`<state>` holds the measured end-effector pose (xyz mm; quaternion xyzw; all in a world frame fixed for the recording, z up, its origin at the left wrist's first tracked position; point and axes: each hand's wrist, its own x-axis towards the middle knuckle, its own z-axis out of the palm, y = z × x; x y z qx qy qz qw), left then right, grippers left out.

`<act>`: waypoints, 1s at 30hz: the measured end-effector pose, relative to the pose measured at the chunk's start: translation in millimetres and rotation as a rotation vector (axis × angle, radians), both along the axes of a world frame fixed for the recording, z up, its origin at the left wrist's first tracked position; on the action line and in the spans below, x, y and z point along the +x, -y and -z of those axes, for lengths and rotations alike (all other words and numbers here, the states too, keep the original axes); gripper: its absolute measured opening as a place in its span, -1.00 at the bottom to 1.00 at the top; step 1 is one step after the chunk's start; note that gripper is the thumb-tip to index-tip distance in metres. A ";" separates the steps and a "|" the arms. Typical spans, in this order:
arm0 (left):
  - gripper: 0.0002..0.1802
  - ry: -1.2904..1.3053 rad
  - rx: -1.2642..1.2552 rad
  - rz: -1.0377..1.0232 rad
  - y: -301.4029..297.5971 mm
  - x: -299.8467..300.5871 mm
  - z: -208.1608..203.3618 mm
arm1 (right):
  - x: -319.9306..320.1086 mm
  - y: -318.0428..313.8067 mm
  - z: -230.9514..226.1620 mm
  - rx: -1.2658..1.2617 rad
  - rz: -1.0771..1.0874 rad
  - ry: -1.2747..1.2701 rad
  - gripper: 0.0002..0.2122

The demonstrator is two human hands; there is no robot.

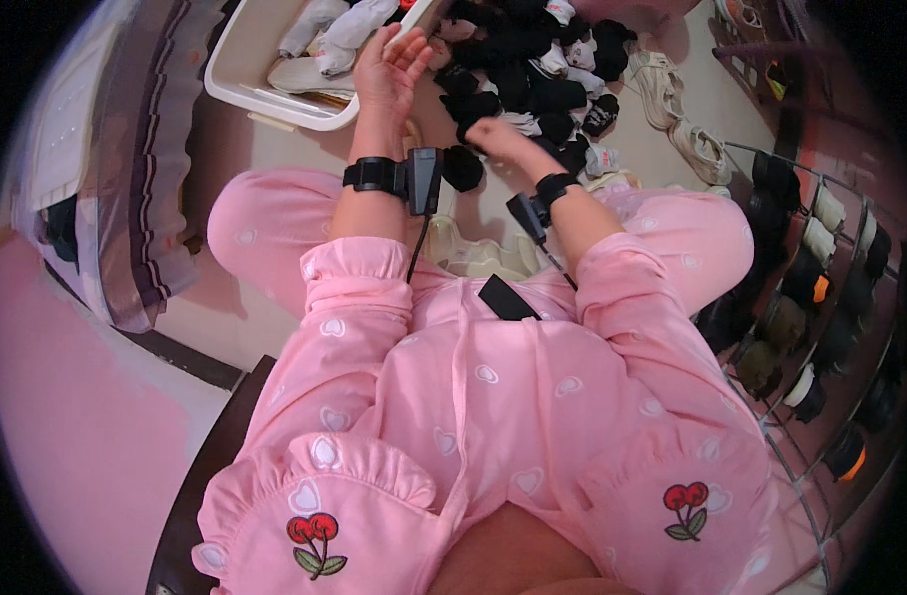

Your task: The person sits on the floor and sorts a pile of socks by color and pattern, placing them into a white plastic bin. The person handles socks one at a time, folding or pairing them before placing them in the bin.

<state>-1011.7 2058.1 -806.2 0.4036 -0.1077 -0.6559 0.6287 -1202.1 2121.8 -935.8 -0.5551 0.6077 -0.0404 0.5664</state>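
Note:
My left hand [392, 67] is raised at the near right corner of a white plastic bin [309, 121], palm turned up and fingers apart, holding nothing I can see. Inside the bin lie white socks [349, 35] and a pale flat piece that looks like an insole [312, 76]. Lower and to the right, my right hand [498, 137] has its fingers curled together at the near edge of a pile of black and white bundled socks [555, 96]. Whatever those fingers hold, if anything, is hidden. One black sock bundle [462, 169] lies between my wrists.
Pale strappy shoes [671, 104] stand right of the pile. A wire shoe rack [810, 268] with several shoes is close on my right. At left hangs a striped fabric cover [161, 169]. Dark cables run from both wrist devices [425, 180].

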 end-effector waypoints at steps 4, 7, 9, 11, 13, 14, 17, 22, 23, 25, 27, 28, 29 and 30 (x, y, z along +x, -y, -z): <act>-0.62 0.093 0.101 0.094 -6.2 -16.0 8.3 | 16.5 -60.4 13.2 -0.064 -0.432 -0.299 -0.78; -0.61 0.103 0.172 0.146 -8.6 -24.2 13.9 | 21.0 -78.1 8.2 -0.078 -0.502 -0.345 -0.71; -0.59 0.122 0.207 0.169 -9.8 -27.2 18.9 | 19.6 -75.7 9.9 -0.058 -0.636 -0.363 -0.73; -0.62 0.141 0.237 0.221 -12.0 -29.5 25.0 | 13.8 -71.7 16.0 -0.106 -0.728 -0.362 -0.77; -0.63 0.180 0.289 0.263 -15.0 -32.7 31.9 | 12.1 -66.1 25.0 -0.014 -0.529 -0.296 -0.70; -0.63 0.199 0.301 0.277 -16.2 -33.9 35.1 | 7.5 -62.9 28.4 0.046 -0.484 -0.282 -0.70; -0.63 0.243 0.376 0.299 -18.6 -37.9 45.2 | -4.5 -51.9 31.4 -0.029 -0.554 -0.241 -0.70; -0.68 0.363 0.446 0.365 -25.2 -45.7 75.9 | -22.0 -45.2 16.8 -0.085 -0.408 -0.145 -0.76; -0.70 0.414 0.476 0.385 -27.5 -45.7 83.5 | -26.6 -41.6 12.7 -0.110 -0.364 -0.094 -0.77; -0.73 0.503 0.555 0.399 -32.8 -45.0 95.1 | -34.8 -29.5 3.1 -0.095 -0.299 -0.045 -0.77; -0.58 0.593 0.579 0.436 -36.8 -47.0 98.0 | -46.5 -12.3 -12.4 -0.132 -0.078 0.036 -0.76; -0.50 0.646 0.637 0.469 -37.6 -48.5 95.7 | -54.7 -2.4 -23.5 -0.213 -0.013 0.101 -0.75; -0.39 0.560 0.694 0.581 -36.0 -52.6 91.4 | -58.1 4.8 -35.3 -0.320 0.104 0.119 -0.74; -0.41 0.346 0.660 0.619 -35.7 -57.8 85.3 | -60.8 9.8 -47.9 -0.414 0.225 0.118 -0.72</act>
